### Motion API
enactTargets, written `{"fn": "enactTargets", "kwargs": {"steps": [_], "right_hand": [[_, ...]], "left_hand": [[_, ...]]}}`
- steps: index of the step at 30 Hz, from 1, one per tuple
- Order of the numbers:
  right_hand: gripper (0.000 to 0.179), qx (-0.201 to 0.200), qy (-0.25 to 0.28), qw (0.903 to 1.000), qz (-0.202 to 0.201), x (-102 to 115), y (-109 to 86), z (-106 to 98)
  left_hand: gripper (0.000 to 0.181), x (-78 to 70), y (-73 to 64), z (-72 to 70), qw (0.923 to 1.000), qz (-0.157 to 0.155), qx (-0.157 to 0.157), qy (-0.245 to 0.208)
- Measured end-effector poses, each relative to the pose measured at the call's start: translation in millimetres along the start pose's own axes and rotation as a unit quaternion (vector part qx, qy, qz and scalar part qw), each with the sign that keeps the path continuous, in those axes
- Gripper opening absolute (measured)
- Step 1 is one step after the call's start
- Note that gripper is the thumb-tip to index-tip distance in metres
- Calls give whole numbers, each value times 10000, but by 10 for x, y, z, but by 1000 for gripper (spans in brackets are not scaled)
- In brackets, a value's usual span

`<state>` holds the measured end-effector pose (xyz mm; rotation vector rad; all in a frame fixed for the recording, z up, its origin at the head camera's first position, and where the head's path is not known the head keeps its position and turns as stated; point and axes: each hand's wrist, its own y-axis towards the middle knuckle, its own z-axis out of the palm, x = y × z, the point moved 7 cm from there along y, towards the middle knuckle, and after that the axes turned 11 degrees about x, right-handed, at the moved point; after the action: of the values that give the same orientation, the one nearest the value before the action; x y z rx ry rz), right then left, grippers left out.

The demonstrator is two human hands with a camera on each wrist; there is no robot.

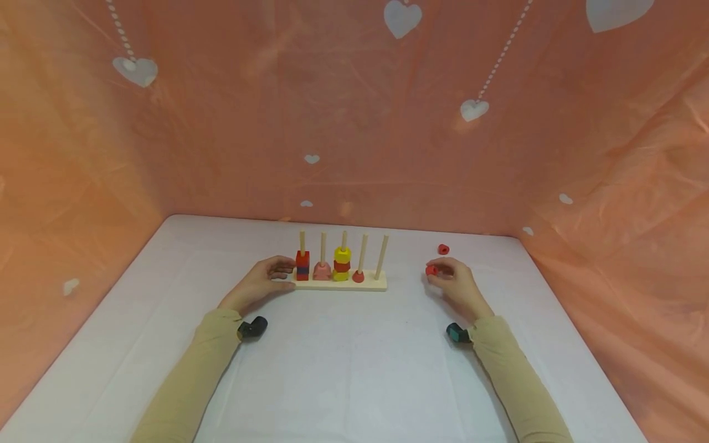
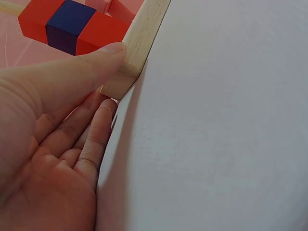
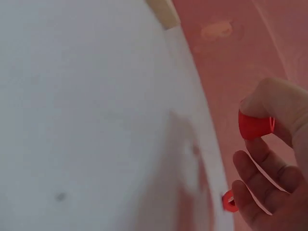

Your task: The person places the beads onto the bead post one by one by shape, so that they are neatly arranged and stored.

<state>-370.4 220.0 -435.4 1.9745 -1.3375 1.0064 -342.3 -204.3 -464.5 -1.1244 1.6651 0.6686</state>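
Observation:
A wooden peg stacker (image 1: 340, 285) stands on the table with several upright pegs. My left hand (image 1: 261, 283) is at its left end; in the left wrist view the thumb (image 2: 113, 50) lies on the front of the wooden base (image 2: 139, 48), with the fingers around its end. Beside that hand, red and blue square blocks (image 1: 302, 266) are threaded on the leftmost peg. My right hand (image 1: 455, 284), right of the stacker, pinches a small red bead (image 3: 255, 126) between thumb and index finger. The other fingers are spread below it.
Another red bead (image 1: 444, 249) lies behind the right hand. Other pegs carry a pink piece (image 1: 322, 271), a yellow and red stack (image 1: 341, 264) and a red cone-like piece (image 1: 358, 277); the rightmost peg (image 1: 382, 258) is bare. A pink curtain (image 1: 354, 154) hangs behind the table.

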Motion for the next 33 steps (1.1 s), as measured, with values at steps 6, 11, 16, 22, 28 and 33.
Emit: {"fn": "enactTargets", "kwargs": {"steps": [6, 11, 16, 22, 28, 33], "right_hand": [[29, -163, -671, 9926, -999, 361, 89, -97], [32, 36, -473, 9917, -1194, 578, 171, -101], [28, 274, -153, 9932, -1122, 814, 214, -39], [32, 189, -137, 9899, -1398, 1320, 138, -4], [28, -71, -103, 9800, -1984, 1627, 133, -31], [27, -131, 18, 9724, -2330, 1821, 132, -10]], "left_hand": [[60, -11, 14, -16, 10000, 75, 27, 12], [61, -9, 21, -16, 9999, 109, 42, 71], [61, -6, 19, -9, 9999, 91, 46, 55], [59, 2, 21, -9, 9999, 111, 45, 49], [58, 1, 8, -13, 9999, 155, 35, 66], [58, 4, 2, -7, 9999, 158, 37, 50]]}}
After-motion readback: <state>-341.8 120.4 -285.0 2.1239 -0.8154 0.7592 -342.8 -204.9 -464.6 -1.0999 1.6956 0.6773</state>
